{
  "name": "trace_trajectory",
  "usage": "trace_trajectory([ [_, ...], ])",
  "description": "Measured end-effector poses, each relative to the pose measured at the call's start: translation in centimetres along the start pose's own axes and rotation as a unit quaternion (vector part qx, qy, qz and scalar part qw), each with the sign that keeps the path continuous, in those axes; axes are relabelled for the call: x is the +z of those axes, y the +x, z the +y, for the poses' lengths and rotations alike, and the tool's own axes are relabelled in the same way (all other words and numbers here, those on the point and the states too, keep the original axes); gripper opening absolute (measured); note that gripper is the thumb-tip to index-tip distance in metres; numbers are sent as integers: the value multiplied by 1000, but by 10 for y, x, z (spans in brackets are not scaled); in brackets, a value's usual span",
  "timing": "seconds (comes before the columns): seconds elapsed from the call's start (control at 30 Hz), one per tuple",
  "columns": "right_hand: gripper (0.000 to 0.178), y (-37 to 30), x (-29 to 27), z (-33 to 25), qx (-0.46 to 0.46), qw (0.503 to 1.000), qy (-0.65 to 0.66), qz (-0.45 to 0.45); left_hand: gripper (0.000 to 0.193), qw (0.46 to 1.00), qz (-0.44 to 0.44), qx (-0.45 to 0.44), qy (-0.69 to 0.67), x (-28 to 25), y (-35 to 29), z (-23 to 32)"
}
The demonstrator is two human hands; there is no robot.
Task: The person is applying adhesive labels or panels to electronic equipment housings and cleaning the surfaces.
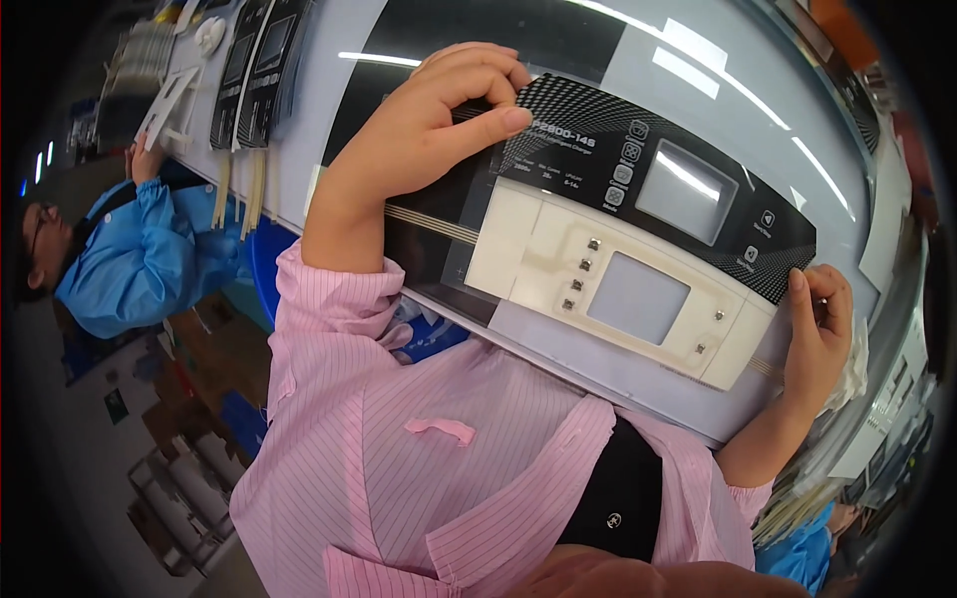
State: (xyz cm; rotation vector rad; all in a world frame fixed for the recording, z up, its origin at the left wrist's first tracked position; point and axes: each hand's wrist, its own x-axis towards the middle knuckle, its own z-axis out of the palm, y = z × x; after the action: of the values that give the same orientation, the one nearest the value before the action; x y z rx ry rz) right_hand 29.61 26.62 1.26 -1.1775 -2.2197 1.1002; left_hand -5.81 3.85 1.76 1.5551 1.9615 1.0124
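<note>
Between my two hands stretches a black printed panel overlay (pixel 588 149) with button icons and a clear rectangular window. My left hand (pixel 424 130) pinches its upper left corner between thumb and fingers. At the opposite end, my right hand (pixel 817 324) grips the lower right corner, its other fingers curled. Just below the overlay's lower edge lies a white panel layer (pixel 533 254) with a rectangular cutout and several small metal domes. The overlay covers the white layer's upper part; whether they touch along that edge, I cannot tell. Thin ribbon tails (pixel 429 224) show at the white layer's left side.
The glossy worktable (pixel 568 50) reflects ceiling lights, with a dark sheet (pixel 439 274) under the work. Finished-looking black panels (pixel 261 65) with tails are stacked at the far left. A co-worker in blue (pixel 150 254) holds a white panel (pixel 169 105) there. More white sheets (pixel 882 409) lie at right.
</note>
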Motion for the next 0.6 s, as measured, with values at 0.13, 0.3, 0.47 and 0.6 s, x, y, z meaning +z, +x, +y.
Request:
trace_trajectory([
  [0.13, 12, 0, 2, 2, -14, 999, 34, 19, 15, 999, 19, 36, 25, 5, 1, -7],
  [0.3, 12, 0, 4, 1, -18, 999, 32, 26, 14, 997, 13, 44, 60, 6, 2, -5],
  [0.47, 13, 1, 4, -1, -18, 999, 27, 25, 14, 996, 24, 44, 73, 8, 1, -6],
  [0.6, 13, 0, 4, -2, -17, 999, 30, 30, 14, 996, 27, 42, 80, 9, 1, -6],
])
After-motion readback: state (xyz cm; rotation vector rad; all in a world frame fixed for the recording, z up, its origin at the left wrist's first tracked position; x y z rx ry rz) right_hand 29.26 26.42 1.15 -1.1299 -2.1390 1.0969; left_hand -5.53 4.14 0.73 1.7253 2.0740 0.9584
